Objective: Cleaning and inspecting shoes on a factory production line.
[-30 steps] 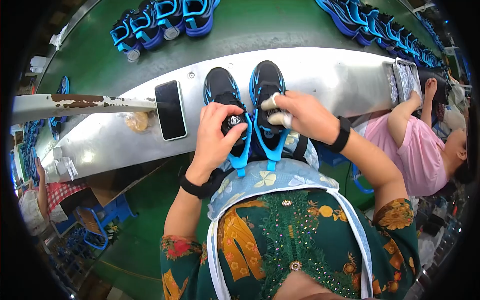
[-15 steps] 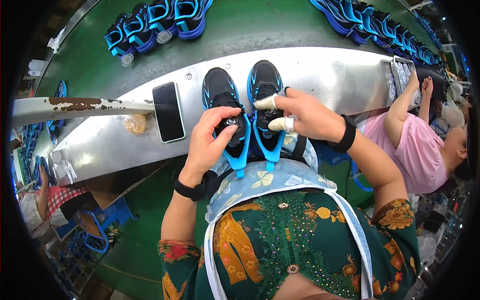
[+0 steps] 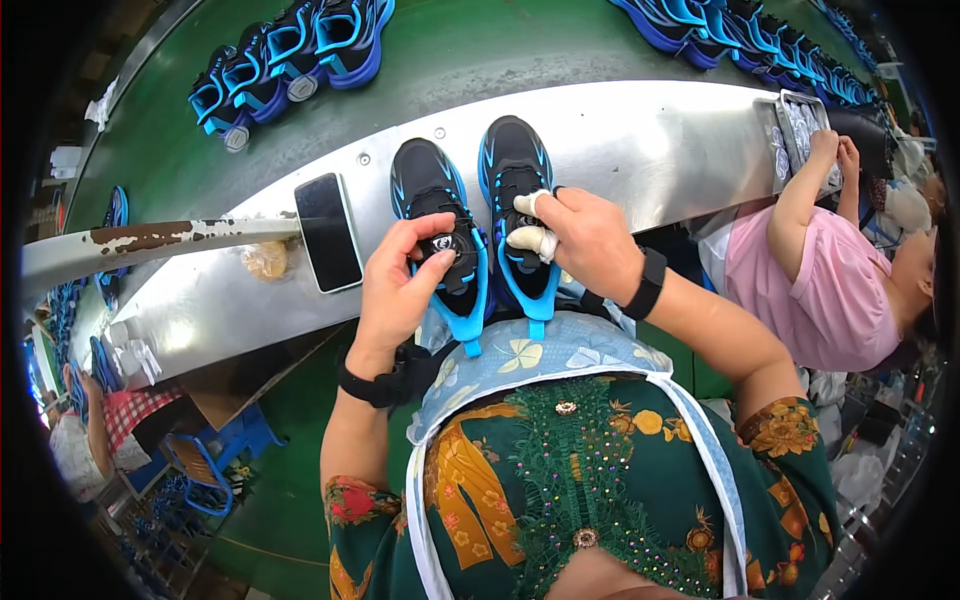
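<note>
Two black sneakers with blue trim stand side by side, toes pointing away from me: the left sneaker [image 3: 424,172] and the right sneaker [image 3: 514,148]. On the left one's tongue is a round black dial [image 3: 442,243] with a white mark, and my left hand [image 3: 392,290] pinches it between thumb and forefinger. My right hand [image 3: 592,240], with pale finger covers on thumb and forefinger, closes around the matching spot on the right sneaker's tongue. Its fingers partly hide that dial. Both heels, with bright blue pull loops, face my apron.
The shoes rest on a metal ledge [image 3: 640,150] beside a green conveyor belt [image 3: 470,50]. A phone [image 3: 328,232], a small wrapped bundle [image 3: 265,260] and a chipped metal bar [image 3: 150,238] are on the left. More sneakers [image 3: 350,40] line the belt. A person in pink [image 3: 810,280] sits at right.
My right hand's fingers have come down and closed in on the right sneaker's tongue. My left hand stays pinched on its dial. The whole view has shifted slightly.
</note>
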Tool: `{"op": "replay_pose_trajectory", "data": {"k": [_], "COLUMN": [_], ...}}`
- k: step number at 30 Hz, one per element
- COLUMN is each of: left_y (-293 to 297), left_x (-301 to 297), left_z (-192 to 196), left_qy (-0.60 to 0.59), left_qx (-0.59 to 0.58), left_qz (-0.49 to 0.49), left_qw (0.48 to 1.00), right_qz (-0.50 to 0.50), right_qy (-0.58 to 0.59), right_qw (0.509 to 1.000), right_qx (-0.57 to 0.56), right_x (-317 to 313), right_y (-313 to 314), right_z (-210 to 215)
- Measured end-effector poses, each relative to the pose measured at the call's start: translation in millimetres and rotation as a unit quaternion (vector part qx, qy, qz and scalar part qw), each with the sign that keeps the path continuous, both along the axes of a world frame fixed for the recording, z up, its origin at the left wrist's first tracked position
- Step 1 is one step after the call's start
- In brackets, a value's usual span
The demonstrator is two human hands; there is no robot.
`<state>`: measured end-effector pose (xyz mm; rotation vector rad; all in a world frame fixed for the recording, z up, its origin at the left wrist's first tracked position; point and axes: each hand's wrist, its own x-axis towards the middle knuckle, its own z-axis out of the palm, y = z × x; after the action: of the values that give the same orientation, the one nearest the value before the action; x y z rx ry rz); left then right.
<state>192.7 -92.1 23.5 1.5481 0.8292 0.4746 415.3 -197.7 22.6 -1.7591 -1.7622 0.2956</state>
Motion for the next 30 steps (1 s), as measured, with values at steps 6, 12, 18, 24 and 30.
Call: {"op": "replay_pose_trajectory", "data": {"k": [6,12,18,24,30], "left_y": [-27,-54,-63,-71,-61], "left_x": [13,56,55,58,54], "left_z": [51,16,3,0,11], "left_qy": [0.085,-0.021,0.031,-0.01,0.023], "left_qx": [-0.049,-0.519,-0.372,-0.386,-0.391], "left_qz": [-0.029,0.049,0.021,0.037,-0.02], "left_qw": [0.995,0.853,0.927,0.922,0.92], "right_qz": [0.055,0.153,0.144,0.248,0.019], "right_qy": [0.247,0.165,0.232,0.134,0.129], "right_qw": [0.955,0.967,0.959,0.95,0.991], "right_qx": [-0.155,-0.124,-0.078,-0.133,-0.002], "right_x": [43,62,57,59,15], "right_y": [19,46,26,18,-10], "right_z": [-4,-33,-48,-1,-16]}}
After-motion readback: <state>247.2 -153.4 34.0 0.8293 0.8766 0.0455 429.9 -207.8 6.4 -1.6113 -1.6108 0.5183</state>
